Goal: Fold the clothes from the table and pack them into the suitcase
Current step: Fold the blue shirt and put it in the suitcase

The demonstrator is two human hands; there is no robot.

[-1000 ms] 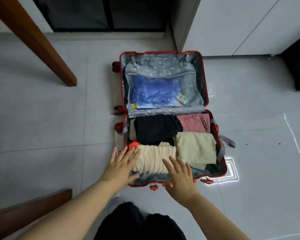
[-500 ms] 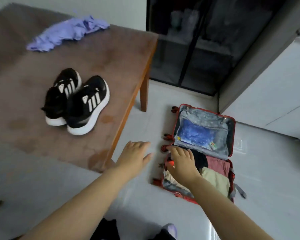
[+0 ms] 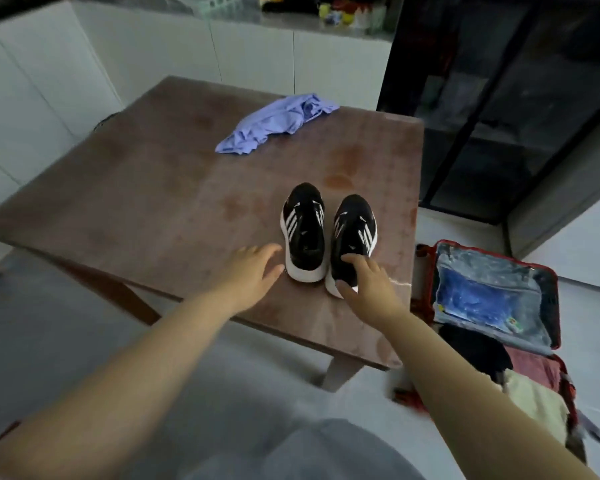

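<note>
My right hand (image 3: 371, 284) on right sneaker (image 3: 355, 223) heel, fingers curled over it. My left hand (image 3: 252, 268) spread loose, just beside left sneaker (image 3: 303, 223) heel. Both arms stretched forward.

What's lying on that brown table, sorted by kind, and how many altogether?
Black shoes: 2, one beside the other
Lilac garment: 1
Total on the table: 3
</note>
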